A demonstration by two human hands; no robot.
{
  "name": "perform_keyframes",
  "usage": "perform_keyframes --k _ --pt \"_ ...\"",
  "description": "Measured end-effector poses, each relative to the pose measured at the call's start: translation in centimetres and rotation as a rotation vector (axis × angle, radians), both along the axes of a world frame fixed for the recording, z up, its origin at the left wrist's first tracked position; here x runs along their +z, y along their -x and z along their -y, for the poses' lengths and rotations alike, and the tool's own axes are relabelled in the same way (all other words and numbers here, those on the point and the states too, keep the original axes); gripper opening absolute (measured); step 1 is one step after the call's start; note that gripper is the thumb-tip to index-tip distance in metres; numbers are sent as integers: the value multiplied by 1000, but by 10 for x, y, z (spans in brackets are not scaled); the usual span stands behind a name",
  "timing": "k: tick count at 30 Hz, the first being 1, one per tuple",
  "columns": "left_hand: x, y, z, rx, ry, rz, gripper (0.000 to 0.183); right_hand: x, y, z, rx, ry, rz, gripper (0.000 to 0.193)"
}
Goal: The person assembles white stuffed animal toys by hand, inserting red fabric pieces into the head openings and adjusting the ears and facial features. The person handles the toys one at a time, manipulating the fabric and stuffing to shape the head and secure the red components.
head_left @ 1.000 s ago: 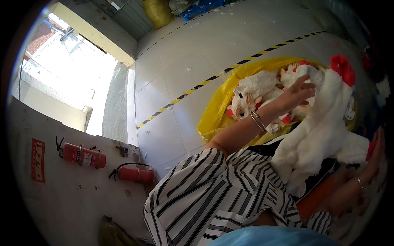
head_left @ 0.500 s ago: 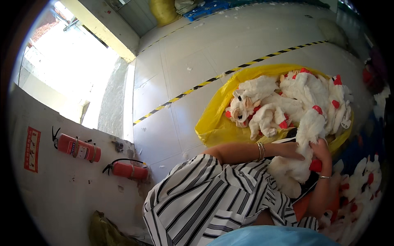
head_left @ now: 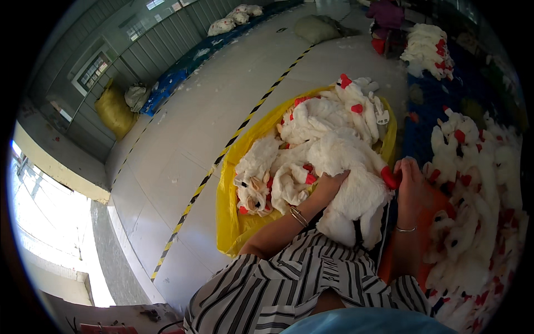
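A limp white plush animal skin (head_left: 356, 200) with red ends lies across my lap and over the near edge of the yellow bag. My left hand (head_left: 332, 185) grips its left side, the fingertips hidden in the fur. On the other side my right hand (head_left: 410, 186) is closed, thumb and fingers pinched at the red tip (head_left: 389, 177) of one limb. More white plush skins (head_left: 311, 119) with red tips fill the open yellow bag (head_left: 227, 225) just beyond my hands.
To my right, many more plush skins (head_left: 473, 183) are heaped on a blue sheet (head_left: 420, 103). Farther off are another white pile (head_left: 425, 47), a seated person (head_left: 386, 19) and a grey-green sack (head_left: 317, 29). Black-yellow tape (head_left: 214, 167) crosses the floor; a yellow sack (head_left: 115, 111) stands by the wall.
The view has swung right. The plush skin, earlier bunched upright between my hands, now lies more spread out. My right hand has shifted outward to its red tip.
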State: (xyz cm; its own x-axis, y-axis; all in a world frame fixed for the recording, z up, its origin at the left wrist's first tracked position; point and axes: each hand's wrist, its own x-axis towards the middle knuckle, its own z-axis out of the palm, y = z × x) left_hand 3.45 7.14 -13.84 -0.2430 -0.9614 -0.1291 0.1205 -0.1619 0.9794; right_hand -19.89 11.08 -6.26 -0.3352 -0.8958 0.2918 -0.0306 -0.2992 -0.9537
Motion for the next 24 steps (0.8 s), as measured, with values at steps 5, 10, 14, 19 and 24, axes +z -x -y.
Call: perform_keyframes --k 5,10,14,19,24 --pt "62 17 -6 14 -139 -414 35 -73 5 -33 4 -140 375 39" --pt "45 25 -2 68 -25 -425 30 -87 -33 -71 338 -474 362 68" --pt "83 3 -5 41 11 175 23 -56 -16 -63 234 -463 111 43" --pt "50 -4 3 85 521 123 27 -40 -2 -64 181 -267 139 30" --pt "-24 7 -44 -307 -471 -348 66 -29 -5 -75 178 -437 324 38"
